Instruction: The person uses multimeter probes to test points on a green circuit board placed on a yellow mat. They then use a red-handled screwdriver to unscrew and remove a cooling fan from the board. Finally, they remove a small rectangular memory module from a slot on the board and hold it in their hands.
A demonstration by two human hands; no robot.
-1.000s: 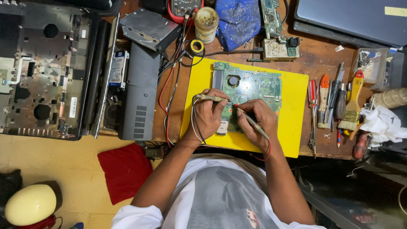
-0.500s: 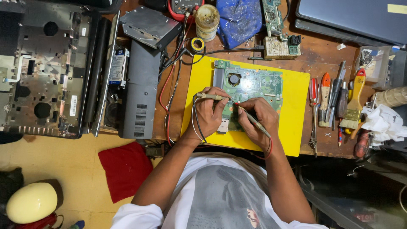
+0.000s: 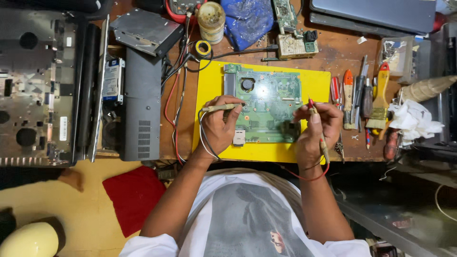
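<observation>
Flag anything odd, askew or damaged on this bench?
Nothing looks damaged. The circuit board lies flat on the yellow mat. The left hand holds one probe on the board; the right hand holds the red probe at its edge. Only clutter: crumpled tissue by the screwdrivers and tangled wires.

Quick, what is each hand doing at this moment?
Left hand: closed on a probe with a black lead, tip on the green circuit board.
Right hand: closed on a probe with a red lead, tip raised.
</observation>
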